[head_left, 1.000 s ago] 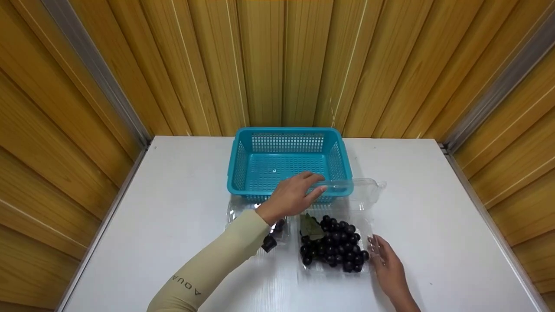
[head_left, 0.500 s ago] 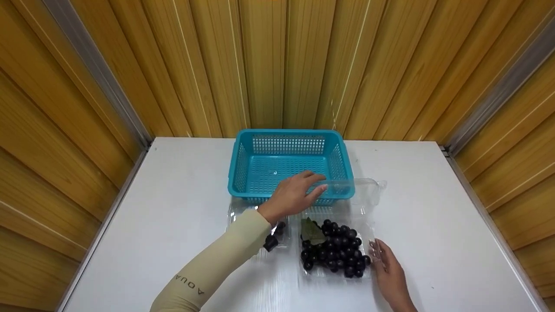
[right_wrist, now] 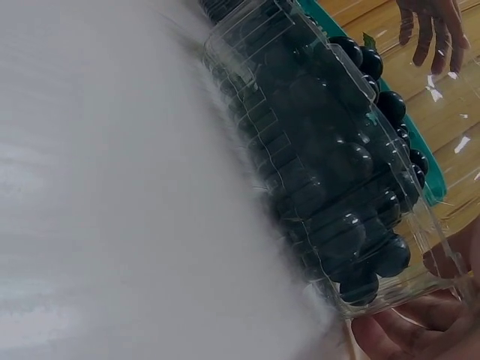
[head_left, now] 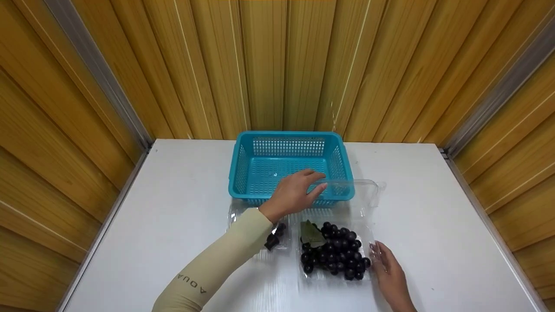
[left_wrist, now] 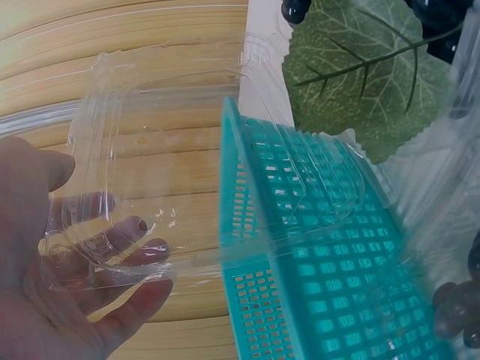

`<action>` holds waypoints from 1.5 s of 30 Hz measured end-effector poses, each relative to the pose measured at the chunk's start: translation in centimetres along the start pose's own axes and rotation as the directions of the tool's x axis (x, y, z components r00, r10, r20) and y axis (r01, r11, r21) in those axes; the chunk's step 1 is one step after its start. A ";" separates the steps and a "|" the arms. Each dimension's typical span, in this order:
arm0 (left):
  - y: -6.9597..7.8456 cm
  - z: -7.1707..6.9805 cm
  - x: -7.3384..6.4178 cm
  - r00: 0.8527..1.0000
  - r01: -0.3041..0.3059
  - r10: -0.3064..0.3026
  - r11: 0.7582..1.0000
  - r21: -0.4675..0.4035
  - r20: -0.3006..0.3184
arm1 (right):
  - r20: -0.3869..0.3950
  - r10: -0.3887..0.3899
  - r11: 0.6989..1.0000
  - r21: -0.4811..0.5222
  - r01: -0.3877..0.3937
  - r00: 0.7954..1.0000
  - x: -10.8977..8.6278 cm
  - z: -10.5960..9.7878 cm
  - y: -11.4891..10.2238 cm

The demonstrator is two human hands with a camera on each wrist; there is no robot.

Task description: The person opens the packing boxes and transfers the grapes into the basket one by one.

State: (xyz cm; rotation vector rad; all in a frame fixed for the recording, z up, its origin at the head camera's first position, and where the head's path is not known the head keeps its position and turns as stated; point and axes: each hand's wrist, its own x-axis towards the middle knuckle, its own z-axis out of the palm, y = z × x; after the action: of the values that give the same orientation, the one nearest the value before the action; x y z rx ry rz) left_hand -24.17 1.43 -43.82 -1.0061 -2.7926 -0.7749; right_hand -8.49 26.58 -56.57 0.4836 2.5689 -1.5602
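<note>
A clear plastic clamshell (head_left: 318,275) lies unfolded on the white table. Dark grapes (head_left: 336,251) fill its base, with a green leaf (head_left: 312,234) at their upper left. Its raised lid (left_wrist: 180,172) stands toward the basket, and my left hand (head_left: 295,193) holds the lid's edge, fingers showing through the plastic in the left wrist view. At the base's right side, my right hand (head_left: 390,277) grips the wall between thumb and fingers; the right wrist view shows the grapes (right_wrist: 360,289) behind that wall.
The turquoise basket (head_left: 290,135) stands behind the clamshell, against the wood-patterned wall (head_left: 277,65). Partly under my left forearm (head_left: 217,264) sits a second clear container (head_left: 284,242) with dark fruit. Panelled walls close in both sides.
Both hands keep their holds on the clamshell. In the head view the grapes, basket and right hand sit slightly lower than a second ago.
</note>
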 end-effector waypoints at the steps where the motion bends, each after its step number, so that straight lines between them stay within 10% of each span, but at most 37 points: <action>1: 0.0 0.0 0.0 1.000 0.003 -0.003 1.000 0.001 0.002 | 0.000 -0.001 1.000 0.003 0.001 1.000 0.0 0.0 0.0; 25: 0.5 -1.5 -0.7 0.995 -0.043 0.047 0.998 0.054 -0.085 | 0.012 -0.022 1.000 0.006 0.022 1.000 0.7 -0.1 -0.5; 34: 1.0 -1.8 -1.1 0.951 -0.178 0.210 0.972 0.154 -0.228 | 0.013 -0.021 1.000 0.019 0.021 1.000 1.0 0.0 -0.7; 45: 2.4 -2.0 -1.4 0.904 -0.321 0.353 0.933 0.164 -0.239 | 0.018 -0.012 1.000 0.016 0.012 1.000 1.5 -0.1 -0.6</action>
State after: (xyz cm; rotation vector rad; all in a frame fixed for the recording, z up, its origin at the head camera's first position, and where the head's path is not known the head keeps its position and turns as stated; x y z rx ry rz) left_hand -21.79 1.27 -41.39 -1.2178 -2.3210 -0.6313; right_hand -10.07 26.68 -56.37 0.4539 2.5523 -1.5827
